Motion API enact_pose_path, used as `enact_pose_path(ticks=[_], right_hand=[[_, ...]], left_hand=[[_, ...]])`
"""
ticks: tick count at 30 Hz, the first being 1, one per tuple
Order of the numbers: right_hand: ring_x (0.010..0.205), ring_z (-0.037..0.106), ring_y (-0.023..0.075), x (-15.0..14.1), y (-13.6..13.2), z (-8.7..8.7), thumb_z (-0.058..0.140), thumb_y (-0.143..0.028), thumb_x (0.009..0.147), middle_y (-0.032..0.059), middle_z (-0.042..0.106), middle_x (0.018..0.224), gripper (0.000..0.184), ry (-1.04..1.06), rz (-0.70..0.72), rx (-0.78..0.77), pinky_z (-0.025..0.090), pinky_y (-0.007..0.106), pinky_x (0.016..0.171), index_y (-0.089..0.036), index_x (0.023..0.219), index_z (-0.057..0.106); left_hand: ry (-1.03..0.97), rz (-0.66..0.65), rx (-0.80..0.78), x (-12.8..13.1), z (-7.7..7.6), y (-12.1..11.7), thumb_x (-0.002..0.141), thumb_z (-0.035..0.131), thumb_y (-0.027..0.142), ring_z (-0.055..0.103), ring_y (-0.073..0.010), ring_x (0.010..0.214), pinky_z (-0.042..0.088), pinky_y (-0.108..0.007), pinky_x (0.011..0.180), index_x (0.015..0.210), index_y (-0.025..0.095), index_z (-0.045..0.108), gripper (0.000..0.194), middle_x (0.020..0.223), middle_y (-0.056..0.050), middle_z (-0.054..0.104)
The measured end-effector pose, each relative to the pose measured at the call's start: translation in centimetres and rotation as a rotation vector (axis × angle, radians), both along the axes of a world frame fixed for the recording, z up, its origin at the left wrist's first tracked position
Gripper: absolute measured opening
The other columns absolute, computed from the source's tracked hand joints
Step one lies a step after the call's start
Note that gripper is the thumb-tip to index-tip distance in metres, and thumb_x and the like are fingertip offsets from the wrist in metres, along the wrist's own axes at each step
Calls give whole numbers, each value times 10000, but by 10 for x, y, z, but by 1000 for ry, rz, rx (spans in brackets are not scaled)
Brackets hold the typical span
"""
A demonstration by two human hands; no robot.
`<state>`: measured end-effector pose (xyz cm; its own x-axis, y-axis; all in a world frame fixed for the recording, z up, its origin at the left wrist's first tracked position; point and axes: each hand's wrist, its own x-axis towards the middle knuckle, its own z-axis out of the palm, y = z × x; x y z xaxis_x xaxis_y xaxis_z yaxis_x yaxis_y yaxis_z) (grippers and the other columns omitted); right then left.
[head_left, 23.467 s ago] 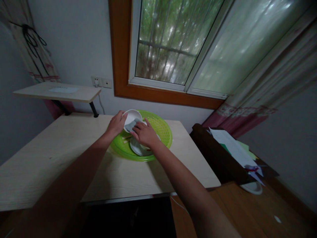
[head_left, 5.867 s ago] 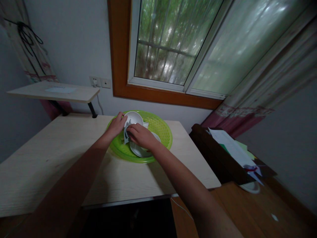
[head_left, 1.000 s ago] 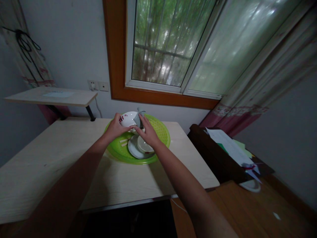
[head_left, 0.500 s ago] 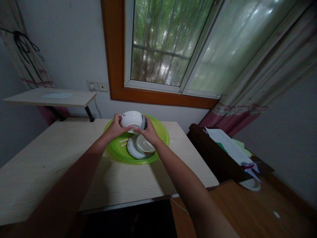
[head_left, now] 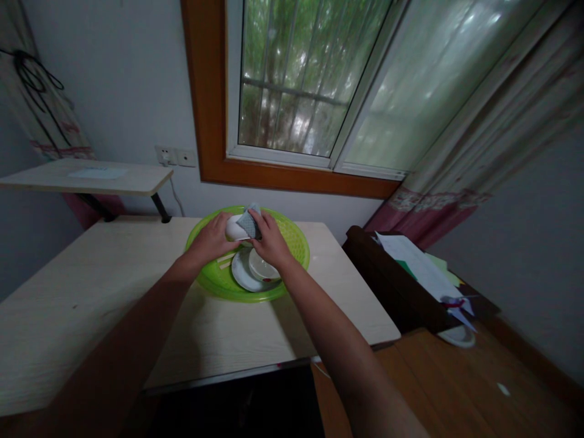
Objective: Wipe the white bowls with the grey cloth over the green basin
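Above the green plastic basket (head_left: 219, 286), my left hand (head_left: 213, 236) grips the left side of a white bowl (head_left: 234, 229). My right hand (head_left: 270, 238) is closed on a grey-blue cloth (head_left: 249, 222) and presses it against the bowl's right side. The bowl is tilted, and the hands and cloth hide much of it. Beneath them, a second white bowl (head_left: 262, 267) sits on a white plate (head_left: 241, 272) in the basket. Pale chopsticks (head_left: 225, 261) lie left of the plate, partly covered.
The basket stands on a pale wooden table (head_left: 219, 340). At the back left is a small raised shelf (head_left: 91, 176) on dark legs. A dark brown cabinet (head_left: 387, 286) with papers (head_left: 420, 267) on top stands to the right. Behind is a window (head_left: 292, 109).
The bowl has been turned from showing its inside to showing its rounded outer side. The cloth has come over the front of it with my right hand. The view has shifted slightly.
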<state>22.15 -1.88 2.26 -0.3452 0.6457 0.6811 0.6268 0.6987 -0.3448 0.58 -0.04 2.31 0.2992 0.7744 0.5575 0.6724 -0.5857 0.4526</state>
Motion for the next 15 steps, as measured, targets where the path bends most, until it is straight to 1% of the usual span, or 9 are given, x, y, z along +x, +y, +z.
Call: enact_pose_path(ticks=[2,4,7,9,11,13,15], right_hand=[[1486,359,305,-1,-4,3,632,-288,926,150,376,1598,761,-34,8,14,323,528,1230,-250,1607,294],[1542,273,303,-3,-9,7,600,-323,944,145,305,1652,750,-75,29,52,281,537,1253,-227,1615,277],[1584,179,282,-7,-17,16,541,-368,980,111,283,1678,668,-175,74,107,187,557,1283,-231,1597,323],[1590,162,261,-11,-22,20,498,-383,1007,80,308,1675,587,-245,112,129,139,566,1292,-254,1567,382],[1591,164,241,-14,-25,22,460,-375,1028,66,326,1669,529,-284,143,146,118,554,1299,-254,1542,428],[1590,169,223,-15,-24,22,429,-363,1043,67,333,1666,509,-265,140,152,124,525,1305,-242,1537,440],[1588,175,211,-14,-20,18,404,-370,1053,75,316,1673,524,-189,101,121,160,489,1305,-227,1558,413]], left_hand=[[5,35,-19,0,0,-1,691,783,384,602,-346,1204,476,-459,1019,1235,234,528,619,1230,-130,638],[-14,59,-27,0,1,-2,690,779,405,621,-352,1166,486,-456,987,1209,225,537,600,1193,-133,652],[-44,86,-46,-1,2,-2,675,777,416,647,-352,1116,503,-434,928,1183,210,530,601,1150,-137,662],[-53,110,-63,-1,2,-2,660,777,378,663,-337,1082,514,-412,891,1174,214,507,603,1128,-129,665],[-65,139,-79,-2,3,-2,652,773,347,676,-321,1042,520,-395,855,1159,218,484,597,1104,-122,668],[-77,167,-95,-2,3,-2,658,773,372,682,-317,1011,522,-391,824,1139,215,472,589,1083,-123,670],[-88,182,-104,-1,4,-4,673,773,447,683,-326,1008,520,-393,804,1134,211,464,603,1078,-130,673]])
